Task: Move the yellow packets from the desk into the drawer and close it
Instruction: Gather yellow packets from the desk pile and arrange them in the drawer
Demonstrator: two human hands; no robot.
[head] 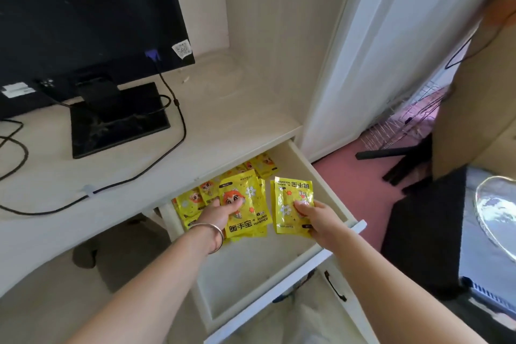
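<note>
Head view: the pale wooden drawer (321,176) stands pulled out under the cream desk (134,165). Inside it, the left hand (216,215), a silver bangle (212,234) on its wrist, grips a stack of glossy yellow hand-warmer packets (245,204) toward the drawer's far left. Just to the right, the right hand (318,218) pinches a second small stack of yellow packets (291,204). More loose packets (264,165) lie farther in. A black monitor (83,8) stands on the desk, far left.
</note>
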